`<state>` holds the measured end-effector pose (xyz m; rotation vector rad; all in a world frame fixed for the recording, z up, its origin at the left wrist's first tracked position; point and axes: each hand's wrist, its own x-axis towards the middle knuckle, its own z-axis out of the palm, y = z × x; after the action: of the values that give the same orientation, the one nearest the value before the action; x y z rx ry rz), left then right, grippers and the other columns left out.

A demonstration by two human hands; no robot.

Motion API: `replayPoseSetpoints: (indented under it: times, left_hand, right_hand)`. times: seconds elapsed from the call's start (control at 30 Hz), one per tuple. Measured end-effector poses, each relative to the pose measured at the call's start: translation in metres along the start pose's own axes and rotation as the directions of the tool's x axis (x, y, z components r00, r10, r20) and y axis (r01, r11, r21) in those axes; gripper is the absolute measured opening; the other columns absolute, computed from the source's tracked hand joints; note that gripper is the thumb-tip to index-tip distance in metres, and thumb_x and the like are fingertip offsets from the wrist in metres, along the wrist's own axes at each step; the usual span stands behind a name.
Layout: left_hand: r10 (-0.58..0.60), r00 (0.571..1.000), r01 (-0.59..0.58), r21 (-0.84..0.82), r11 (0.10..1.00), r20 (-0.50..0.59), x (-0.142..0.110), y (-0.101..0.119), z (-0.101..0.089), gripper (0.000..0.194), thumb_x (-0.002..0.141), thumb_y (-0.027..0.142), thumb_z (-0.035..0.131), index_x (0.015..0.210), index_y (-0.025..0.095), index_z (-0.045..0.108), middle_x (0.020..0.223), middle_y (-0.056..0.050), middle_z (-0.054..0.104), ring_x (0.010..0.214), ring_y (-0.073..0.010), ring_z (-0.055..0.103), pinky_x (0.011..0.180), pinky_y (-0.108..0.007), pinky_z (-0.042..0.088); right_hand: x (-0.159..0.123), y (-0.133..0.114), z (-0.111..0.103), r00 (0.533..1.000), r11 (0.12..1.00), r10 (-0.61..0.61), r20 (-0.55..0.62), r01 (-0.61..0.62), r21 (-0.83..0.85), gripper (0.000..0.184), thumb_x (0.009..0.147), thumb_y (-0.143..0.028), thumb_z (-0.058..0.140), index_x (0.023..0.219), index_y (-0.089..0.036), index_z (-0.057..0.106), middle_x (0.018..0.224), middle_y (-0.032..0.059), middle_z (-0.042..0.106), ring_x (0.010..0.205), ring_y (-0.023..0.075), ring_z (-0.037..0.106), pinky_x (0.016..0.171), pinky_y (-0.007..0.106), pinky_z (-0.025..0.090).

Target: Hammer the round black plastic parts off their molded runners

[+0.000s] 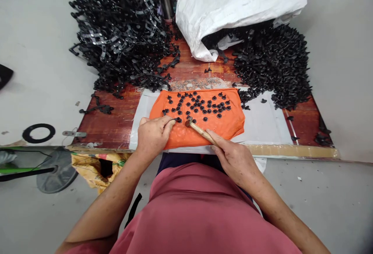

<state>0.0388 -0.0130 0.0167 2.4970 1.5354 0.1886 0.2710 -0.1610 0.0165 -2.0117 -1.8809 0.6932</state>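
At the near edge of the red-brown table [116, 131], centre: orange cloth pad [180, 135] lying on a pale sheet [268, 124]. Black studs [205, 119] stand scattered over its middle and far part.

Left hand [153, 131]: at the pad's left side, thumb and forefinger pinching one end of a small black strip [175, 119] that lies on the pad. Right hand [237, 159]: fingers wrapped round the wooden handle of a hammer [202, 133], which slants far-left; its head is over the pad, just right of the strip, and covers part of the stud group. Contact between head and pad cannot be judged from this angle.

Markings: coloured print on the yellow patterned fabric [87, 168], below the table at near left; too blurred to say whether any of it is lettering.

Surroundings: far left, a tall tangled heap of black strips [122, 32], a few loose ones nearer the pad. Far right, a low mound of black pieces [276, 60], partly hidden by a white sack [233, 5] slumped across the far side. Steel bottle [166, 5] upright between sack and heap. Left of the table, a flat black ring [27, 133]; nearer, a round grey base [64, 174] beside the yellow fabric.
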Motion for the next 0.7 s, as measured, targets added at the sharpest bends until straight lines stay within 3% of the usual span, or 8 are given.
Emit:
replayPoseSetpoints:
  times: [0.1,0.4,0.63,0.7]
  left_hand:
    - [0.029,1.000,-0.029,0.028,0.999,-0.003,0.000,0.000,-0.001,0.034,0.102,0.038,0.044,0.097,0.023,0.075,0.097,-0.005,0.081,0.089,-0.0244,0.073,0.082,-0.039,0.035]
    - [0.070,0.997,-0.071,0.153,0.986,0.014,0.002,0.006,-0.008,0.038,0.103,0.038,0.043,0.094,0.020,0.075,0.094,-0.009,0.081,0.086,-0.0263,0.072,0.078,-0.042,0.034]
    - [0.056,0.997,-0.061,0.092,0.994,0.057,0.006,0.003,-0.006,0.035,0.103,0.038,0.046,0.097,0.024,0.077,0.101,-0.005,0.082,0.090,-0.0262,0.073,0.078,-0.041,0.035]
    - [0.057,0.997,-0.061,0.080,0.995,0.050,0.005,0.002,-0.003,0.034,0.103,0.038,0.047,0.100,0.024,0.077,0.102,-0.005,0.082,0.090,-0.0263,0.073,0.078,-0.042,0.035]
  right_hand:
    - [0.000,-0.001,-0.001,1.000,1.000,0.001,0.003,-0.001,0.002,0.055,0.105,-0.024,0.047,0.158,-0.036,0.042,0.116,0.0029,0.079,0.092,0.0243,0.077,0.078,0.035,0.059]
    - [0.003,-0.002,-0.012,0.999,1.000,-0.017,-0.037,0.016,-0.021,0.056,0.105,-0.025,0.044,0.160,-0.031,0.039,0.104,0.0049,0.080,0.084,0.0242,0.076,0.072,0.033,0.057]
    - [0.008,-0.015,-0.022,0.969,0.983,-0.182,-0.164,0.178,-0.042,0.058,0.106,-0.023,0.038,0.164,-0.030,0.030,0.104,0.0058,0.076,0.084,0.0203,0.073,0.075,0.030,0.058]
    - [0.012,-0.018,-0.018,0.970,0.977,-0.192,-0.147,0.175,-0.118,0.059,0.105,-0.022,0.039,0.164,-0.029,0.031,0.099,0.0064,0.076,0.080,0.0209,0.073,0.072,0.030,0.057]
